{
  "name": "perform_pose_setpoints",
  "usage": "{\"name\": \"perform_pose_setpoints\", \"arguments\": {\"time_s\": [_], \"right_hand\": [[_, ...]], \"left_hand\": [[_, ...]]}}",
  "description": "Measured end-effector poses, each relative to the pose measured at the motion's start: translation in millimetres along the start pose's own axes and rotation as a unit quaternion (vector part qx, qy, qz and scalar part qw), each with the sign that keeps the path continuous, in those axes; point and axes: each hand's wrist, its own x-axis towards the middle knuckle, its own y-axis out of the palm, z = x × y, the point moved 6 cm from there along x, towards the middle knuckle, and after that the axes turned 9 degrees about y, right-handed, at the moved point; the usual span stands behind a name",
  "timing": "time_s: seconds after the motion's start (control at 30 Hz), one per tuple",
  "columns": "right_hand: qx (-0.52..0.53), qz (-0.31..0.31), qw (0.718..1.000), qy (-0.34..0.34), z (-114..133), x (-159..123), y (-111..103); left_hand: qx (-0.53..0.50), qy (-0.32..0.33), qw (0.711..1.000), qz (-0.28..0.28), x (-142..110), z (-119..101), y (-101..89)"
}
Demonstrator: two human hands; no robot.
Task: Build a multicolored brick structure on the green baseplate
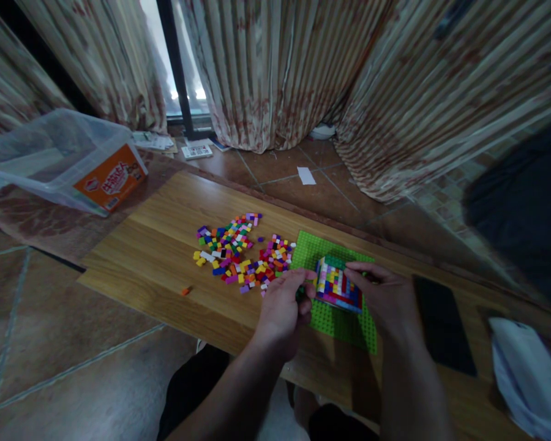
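Observation:
A small structure of multicoloured toy bricks (337, 283) stands on a bright green studded baseplate (344, 331). My right hand (386, 297) is at the structure's right side, its thumb and forefinger closed against the upper edge. At the left side is my left hand (284, 306), fingers curled and thumb and forefinger pinched close to the wall. A dark green bit shows beneath those fingers, too small and shaded to name. Loose bricks (245, 266) in many colours lie spread left of the baseplate, partly behind my left hand.
One orange brick (186, 291) lies apart near the front edge of the wooden table (138, 263). A clear plastic bin (64, 159) with an orange label stands at the far left. On the right are a dark flat slab (443, 324) and a white bag-like bundle (528, 373).

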Motion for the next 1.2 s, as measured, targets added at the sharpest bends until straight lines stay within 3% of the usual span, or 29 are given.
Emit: {"name": "perform_pose_setpoints", "arguments": {"time_s": [0.27,0.7,0.93,1.03,1.2], "right_hand": [[0.101,0.023,0.994,0.046,-2.0,0.2,4.2],[0.06,0.025,0.997,0.041,-1.0,0.4,2.9],[0.103,-0.042,0.994,-0.018,19.5,-12.5,-9.1],[0.106,0.021,0.993,-0.045,32.1,-21.3,-1.0],[0.049,0.184,0.977,-0.102,52.8,-40.6,19.8]], "left_hand": [[0.004,0.002,1.0,0.004,1.2,0.9,-0.6],[-0.021,-0.024,0.999,0.031,-1.9,4.8,4.7],[-0.013,-0.009,0.998,0.054,-1.8,7.5,7.7],[-0.002,-0.001,0.998,0.058,-1.1,6.7,8.2],[-0.023,0.006,0.997,0.076,-2.0,2.9,11.5]]}}
